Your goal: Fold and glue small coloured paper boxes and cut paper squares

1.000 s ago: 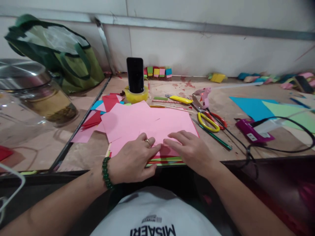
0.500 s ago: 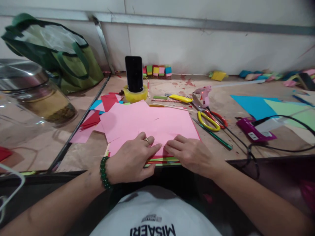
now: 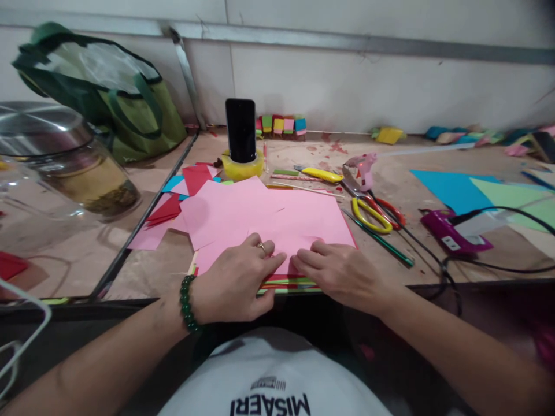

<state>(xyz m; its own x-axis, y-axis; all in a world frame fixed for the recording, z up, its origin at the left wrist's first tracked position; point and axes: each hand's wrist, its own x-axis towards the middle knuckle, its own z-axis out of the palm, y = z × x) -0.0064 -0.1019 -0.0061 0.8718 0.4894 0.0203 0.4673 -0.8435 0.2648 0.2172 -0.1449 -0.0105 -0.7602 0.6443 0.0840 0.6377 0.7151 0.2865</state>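
Observation:
A sheet of pink paper [image 3: 260,211] lies on top of a stack of coloured paper [image 3: 288,284] at the table's front edge. My left hand [image 3: 243,277], with a ring and a green bead bracelet, presses down on it, fingers curled and the index fingertip on the pink surface. Close beside, my right hand [image 3: 338,268] has its fingers bunched together on the same paper. A small pink paper edge [image 3: 313,238] lifts just behind the right fingers. Pink on pink blends, so how much paper lies under the fingertips is hidden. The fingertips of both hands nearly meet.
Right of the stack lie scissors [image 3: 370,215], a green pencil [image 3: 384,241], a pink glue gun [image 3: 363,166] and a purple power strip [image 3: 451,231] with cables. Behind stand a yellow cutter [image 3: 321,174] and a phone [image 3: 241,130] in a tape roll. Left is a glass jar [image 3: 99,185].
The view has shifted slightly, so the table things sit a little further right. Both hands stay on the pink paper in nearly the same pose.

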